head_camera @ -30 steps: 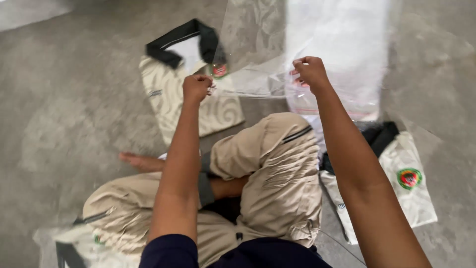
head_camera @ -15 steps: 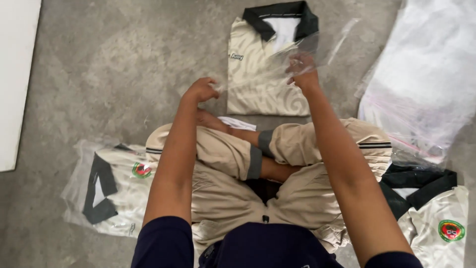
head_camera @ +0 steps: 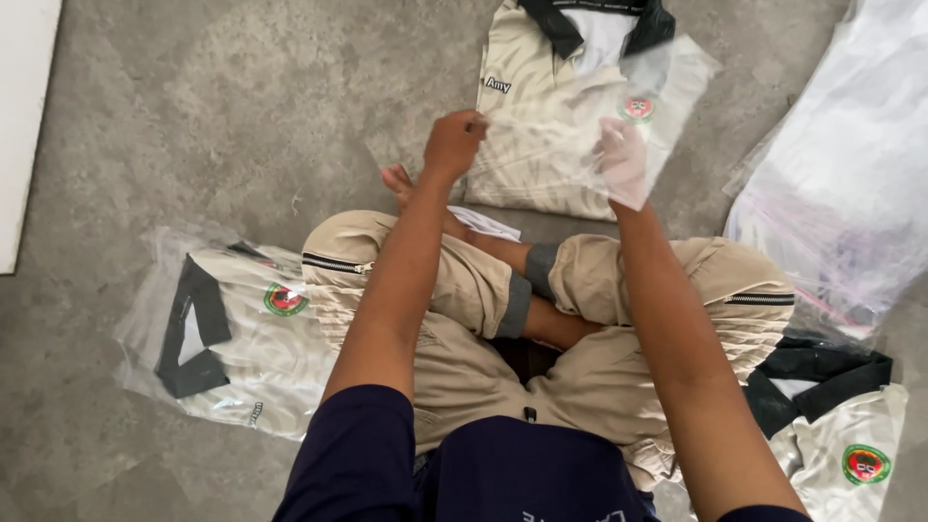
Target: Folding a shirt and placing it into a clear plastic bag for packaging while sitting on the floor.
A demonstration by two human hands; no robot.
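Person sat cross-legged on the grey floor [head_camera: 193, 116], tan trousers [head_camera: 454, 358] nearest the camera, both forearms stretched forward over the knees.

Below and left of the left hand, beside the left knee, lay a bagged shirt [head_camera: 232, 338] — cream, dark collar, round red-and-green badge, wrapped in clear plastic. Below and right of the right hand, by the right knee, lay a second shirt [head_camera: 831, 435] of the same kind, its collar toward the camera.

Left hand [head_camera: 452, 145] was closed, fingertips pinched on the left edge of a clear bag [head_camera: 590, 126]. Right hand [head_camera: 623, 162] sat inside the bag, seen through the film; fingers looked loosely curled against the plastic, but how far open could not be told. The bag was held up between the two hands, off the floor, its far corner tilted up to the right.

Directly beyond the hands, under the bag, a folded shirt [head_camera: 541, 164] lay flat on the floor, unbagged — dark collar at the far end.

Right of the right hand and farther out, a heap of clear bags [head_camera: 831, 193] lay on the floor.
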